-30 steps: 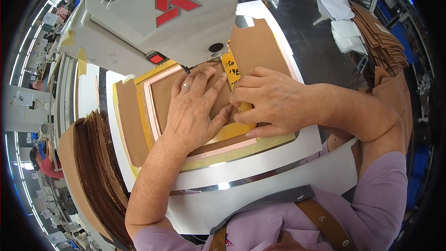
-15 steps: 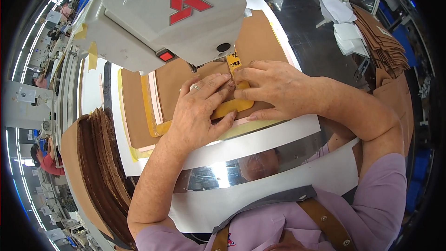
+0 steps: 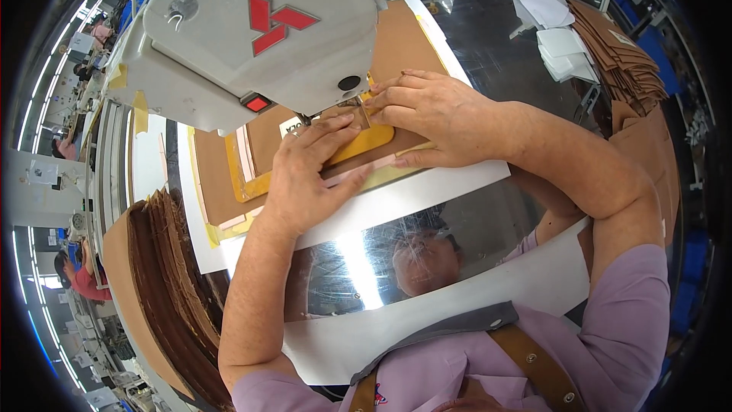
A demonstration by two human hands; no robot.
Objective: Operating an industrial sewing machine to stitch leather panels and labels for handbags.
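Brown leather piece (image 3: 381,46), left hand (image 3: 309,179), right hand (image 3: 435,111) pressing flat

Both hands pressed flat on a yellow template (image 3: 358,145) lying over a brown leather piece (image 3: 267,133), just under the head of a grey sewing machine (image 3: 252,30). The left hand (image 3: 309,175) spread its fingers across the template's near edge; the right hand (image 3: 431,111) had its fingertips close beside the needle area (the needle itself was hidden). A stack of brown cut pieces (image 3: 164,282) stood at the left. The polished metal table (image 3: 381,259) mirrored the person below the white plate (image 3: 427,191).
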